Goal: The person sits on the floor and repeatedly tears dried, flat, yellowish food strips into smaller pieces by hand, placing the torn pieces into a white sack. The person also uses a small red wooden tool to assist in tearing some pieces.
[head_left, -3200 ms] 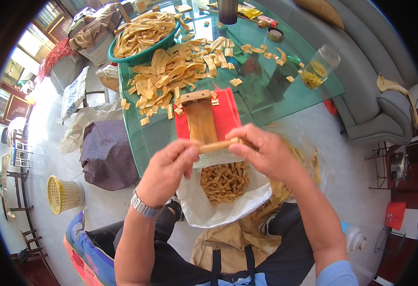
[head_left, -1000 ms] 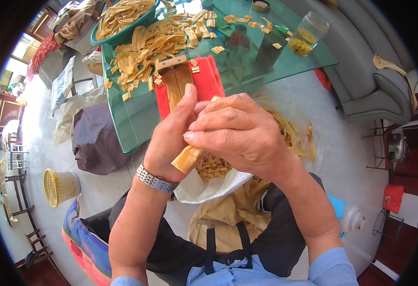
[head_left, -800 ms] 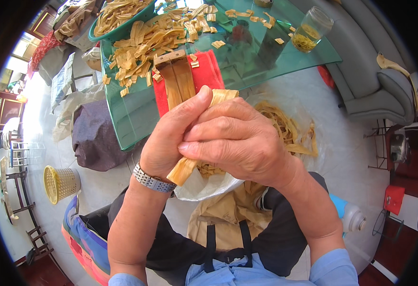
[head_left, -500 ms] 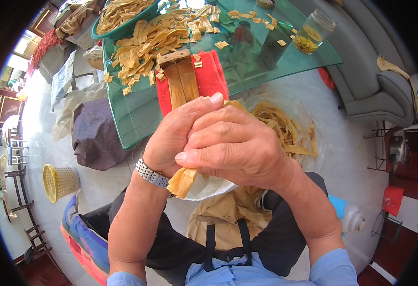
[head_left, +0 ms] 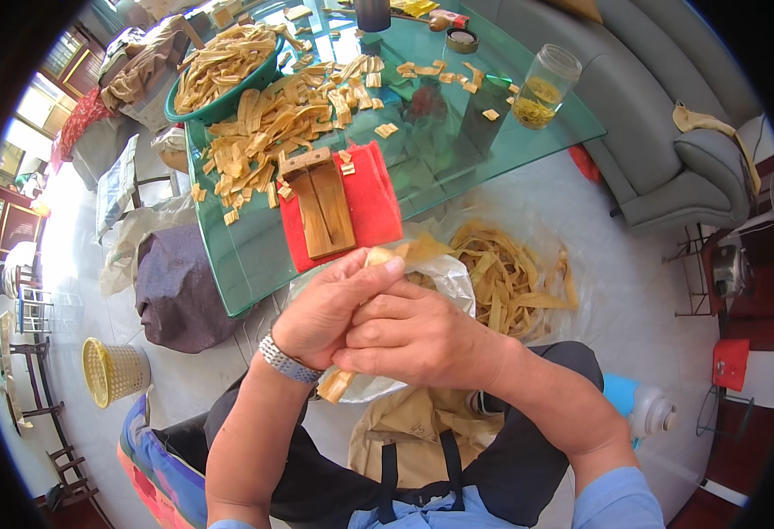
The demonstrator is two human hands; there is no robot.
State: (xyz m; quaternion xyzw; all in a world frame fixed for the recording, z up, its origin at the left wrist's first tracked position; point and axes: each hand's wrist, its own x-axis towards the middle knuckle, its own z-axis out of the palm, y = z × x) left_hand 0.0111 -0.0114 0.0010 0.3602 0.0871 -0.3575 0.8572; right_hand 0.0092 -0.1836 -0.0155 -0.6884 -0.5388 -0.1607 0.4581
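Observation:
My left hand [head_left: 325, 309], with a metal-band watch on the wrist, is closed around a tan, folded fibrous strip [head_left: 337, 385]. Its lower end pokes out below the palm, and its upper end shows by my thumb. Closed over the same strip, my right hand [head_left: 426, 335] presses against the left, so its middle is hidden. Just beyond my fingers, a grooved wooden block with a crossbar [head_left: 327, 212] lies on a red cloth [head_left: 373, 189] at the glass table's edge. Below my hands sits a container lined with white plastic [head_left: 453, 286], partly covered.
Cut pieces [head_left: 268, 128] are heaped on the glass table [head_left: 457, 167], beside a piled green basket [head_left: 219, 108]. A glass jar [head_left: 545, 88] stands near the right corner. Long strips [head_left: 501, 273] lie in clear plastic on the floor. A grey sofa [head_left: 660, 132] is at right.
Both hands, still holding the strip, have drawn down and back from the wooden block, which is now fully uncovered. The view has tilted slightly, showing more of the table's far side.

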